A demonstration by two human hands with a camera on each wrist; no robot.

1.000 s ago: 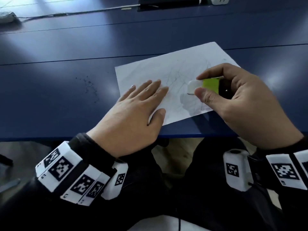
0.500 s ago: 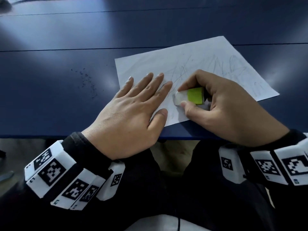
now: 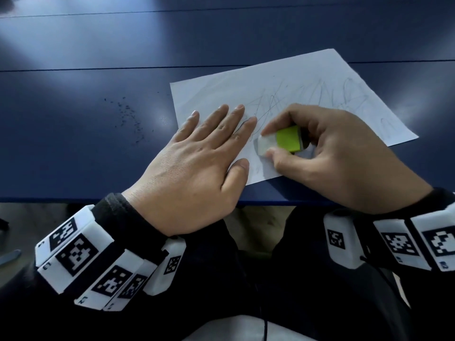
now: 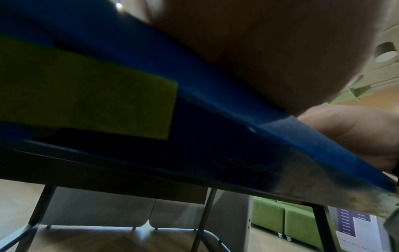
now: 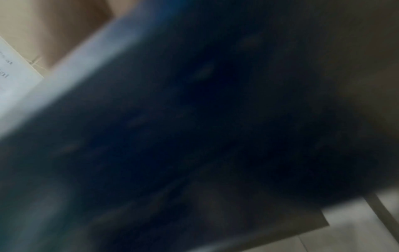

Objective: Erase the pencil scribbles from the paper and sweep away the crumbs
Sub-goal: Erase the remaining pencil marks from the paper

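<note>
A white sheet of paper with grey pencil scribbles lies tilted on the dark blue table. My left hand lies flat on the sheet's left part, fingers straight, pressing it down. My right hand pinches a white eraser in a green sleeve, its white end down on the paper just right of my left fingertips. Dark eraser crumbs are scattered on the table left of the sheet. The right wrist view is dark and blurred. In the left wrist view only the table edge and part of a hand show.
The table's near edge runs just below my wrists, with my dark-clothed lap beneath. Table legs and green seats stand on the floor under and beyond the table.
My right hand has moved the eraser left and toward me across the paper, ending close beside my left fingertips. The left hand has stayed flat on the sheet.
</note>
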